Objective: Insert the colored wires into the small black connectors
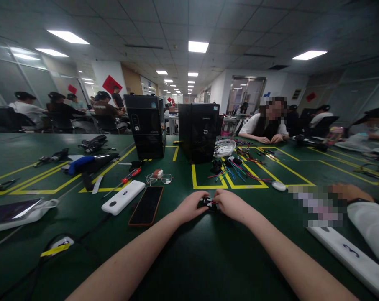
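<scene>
Both my hands meet at the middle of the green table (189,259). My left hand (191,205) and my right hand (230,205) are closed, pinching a small black part (207,203) with a bit of red on it between their fingertips. The part is too small to name further. Just left of my left hand lies a dark phone (146,205) with an orange rim, and beside it a white power bank (123,197). Beyond my hands, a bunch of coloured wires (230,172) lies in a yellow-taped square.
Two black computer cases (147,125) (199,131) stand upright behind the wires, with a white basket (224,147) to their right. Glasses (160,178), a red-handled screwdriver (130,175) and tools lie left. A co-worker's sleeve (370,223) and a white strip (349,253) are at right. People sit further back.
</scene>
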Tool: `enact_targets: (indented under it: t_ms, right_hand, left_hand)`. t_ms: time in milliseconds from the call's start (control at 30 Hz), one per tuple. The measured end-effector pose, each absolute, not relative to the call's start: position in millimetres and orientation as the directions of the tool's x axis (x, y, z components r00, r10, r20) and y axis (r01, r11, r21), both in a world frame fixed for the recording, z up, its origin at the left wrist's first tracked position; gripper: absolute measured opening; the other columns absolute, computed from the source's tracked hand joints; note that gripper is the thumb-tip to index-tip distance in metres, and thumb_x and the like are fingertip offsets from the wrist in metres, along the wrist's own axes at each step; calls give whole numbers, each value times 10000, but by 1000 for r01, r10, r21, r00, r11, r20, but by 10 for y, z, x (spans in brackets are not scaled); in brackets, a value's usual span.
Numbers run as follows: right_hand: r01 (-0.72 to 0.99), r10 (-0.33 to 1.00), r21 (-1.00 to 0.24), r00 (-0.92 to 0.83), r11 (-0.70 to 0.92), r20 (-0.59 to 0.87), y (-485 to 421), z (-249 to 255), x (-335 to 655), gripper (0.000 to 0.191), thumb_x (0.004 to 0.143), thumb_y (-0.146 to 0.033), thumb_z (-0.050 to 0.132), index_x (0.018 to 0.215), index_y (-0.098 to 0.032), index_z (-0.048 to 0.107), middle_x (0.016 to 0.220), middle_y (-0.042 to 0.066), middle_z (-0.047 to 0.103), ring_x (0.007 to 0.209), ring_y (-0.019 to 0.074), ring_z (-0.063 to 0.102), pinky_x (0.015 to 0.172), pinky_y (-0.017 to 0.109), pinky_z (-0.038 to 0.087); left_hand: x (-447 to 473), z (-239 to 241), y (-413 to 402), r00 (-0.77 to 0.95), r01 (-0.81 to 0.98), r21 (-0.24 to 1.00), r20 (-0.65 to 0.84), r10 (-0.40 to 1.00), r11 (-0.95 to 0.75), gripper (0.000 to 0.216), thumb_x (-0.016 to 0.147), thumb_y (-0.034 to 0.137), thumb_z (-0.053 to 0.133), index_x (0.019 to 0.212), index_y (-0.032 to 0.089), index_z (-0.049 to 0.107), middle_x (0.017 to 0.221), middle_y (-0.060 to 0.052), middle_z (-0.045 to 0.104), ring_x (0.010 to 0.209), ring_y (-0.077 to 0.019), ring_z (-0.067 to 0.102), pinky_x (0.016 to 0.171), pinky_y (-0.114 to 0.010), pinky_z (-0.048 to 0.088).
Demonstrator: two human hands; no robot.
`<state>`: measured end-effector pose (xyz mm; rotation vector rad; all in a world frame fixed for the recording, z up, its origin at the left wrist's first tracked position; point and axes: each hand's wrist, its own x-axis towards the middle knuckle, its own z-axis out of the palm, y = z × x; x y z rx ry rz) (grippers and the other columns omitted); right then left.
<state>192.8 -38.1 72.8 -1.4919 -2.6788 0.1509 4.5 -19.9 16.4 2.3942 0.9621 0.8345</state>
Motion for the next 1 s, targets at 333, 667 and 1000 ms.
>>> enact_targets:
  t_ms: [333, 667, 1000]
  right_hand:
    - [818, 838, -185, -517, 544, 176, -314, 623, 1945, 274, 845, -145, 421, 990, -139, 654, 957, 89, 578, 912, 162, 523, 835, 261, 378]
    - [784, 789, -134, -573, 607, 221, -332, 545, 1875, 228, 834, -147, 447, 868, -152, 672, 914, 90, 581, 868, 175, 523, 808, 288, 397]
    - [759, 772, -172, -579, 628, 262, -338, 512, 1887, 217, 816, -143, 464, 912, -152, 659, 914, 90, 575, 862, 180, 528, 792, 298, 420]
  left_hand:
    - [27, 89, -132, 517, 521, 516, 443, 733, -680, 319, 770, 233, 613, 1081, 190, 557, 1076, -72, 601, 1003, -221, 543, 909, -360, 417]
    - [23, 29, -36, 390, 540, 599, 444, 807, -591, 233, 870, 247, 450, 1044, 188, 593, 1039, -64, 624, 986, -200, 560, 906, -343, 427]
    - [24, 106, -78, 404, 512, 582, 486, 775, -632, 126, 832, 238, 521, 903, 185, 610, 936, -45, 619, 908, -191, 556, 847, -324, 433]
